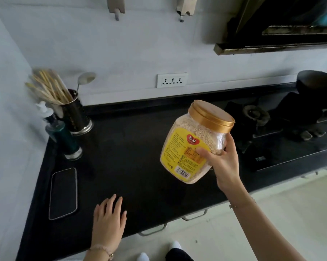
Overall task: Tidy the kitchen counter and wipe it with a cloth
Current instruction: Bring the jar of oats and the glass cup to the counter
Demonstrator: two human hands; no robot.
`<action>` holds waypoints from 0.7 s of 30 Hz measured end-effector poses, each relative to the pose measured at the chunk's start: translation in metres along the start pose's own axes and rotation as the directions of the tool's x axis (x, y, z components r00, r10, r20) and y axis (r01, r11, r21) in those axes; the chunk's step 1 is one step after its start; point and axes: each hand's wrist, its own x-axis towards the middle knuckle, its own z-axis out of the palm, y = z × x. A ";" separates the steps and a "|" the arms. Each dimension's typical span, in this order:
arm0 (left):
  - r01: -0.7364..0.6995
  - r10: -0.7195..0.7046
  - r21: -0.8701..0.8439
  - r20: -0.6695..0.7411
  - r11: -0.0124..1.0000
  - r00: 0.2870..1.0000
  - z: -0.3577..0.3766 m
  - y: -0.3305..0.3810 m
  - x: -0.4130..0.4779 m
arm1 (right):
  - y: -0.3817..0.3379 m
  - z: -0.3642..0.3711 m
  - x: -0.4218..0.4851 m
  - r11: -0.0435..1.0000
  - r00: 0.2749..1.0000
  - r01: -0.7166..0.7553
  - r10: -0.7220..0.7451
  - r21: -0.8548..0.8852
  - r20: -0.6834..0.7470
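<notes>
Black table (132, 157) below white wall (121, 44). Grips tilted jar (187, 146) aloft in right hand (224, 162), lid (211, 115) up-right. Holds left hand (108, 221) flat, empty, nearby.

I see open desk (132, 151) through the middle. Along the left edge a phone (63, 193) lies flat; a bottle (65, 138) and a cup of chopsticks (75, 117) stand behind it. The stove (283, 147) blocks the right, and a jar (189, 147) held aloft hangs beside it.
</notes>
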 end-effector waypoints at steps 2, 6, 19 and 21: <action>0.006 -0.007 -0.022 -0.042 1.000 0.999 -0.004 0.011 0.004 | -0.002 -0.017 -0.003 1.000 0.999 -0.003 0.003 0.014 -0.032; -0.076 0.053 -0.168 -0.138 0.983 0.989 -0.011 0.050 0.010 | -0.007 -0.060 -0.007 0.999 0.993 0.012 -0.007 0.047 -0.120; 0.124 -0.053 -0.950 0.113 0.285 0.992 -0.023 0.310 0.033 | -0.012 -0.249 0.045 0.999 0.994 0.030 -0.031 -0.015 -0.107; 0.165 -0.073 -0.955 0.151 0.246 0.986 -0.023 0.336 0.041 | -0.012 -0.267 0.054 0.999 0.997 0.008 -0.010 -0.032 -0.076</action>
